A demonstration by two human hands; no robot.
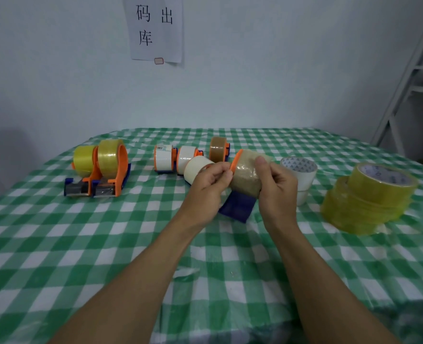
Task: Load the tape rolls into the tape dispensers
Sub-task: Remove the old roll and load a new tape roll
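Checked tablecloth (106, 232), tan translucent tape roll (245, 175) seated on orange-blue dispenser (237, 207)

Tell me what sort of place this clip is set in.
Probably a small stockroom or packing room: a paper sign on the bare wall, stacked yellow tape rolls and loaded dispensers on a checked tablecloth, and white shelving at right.
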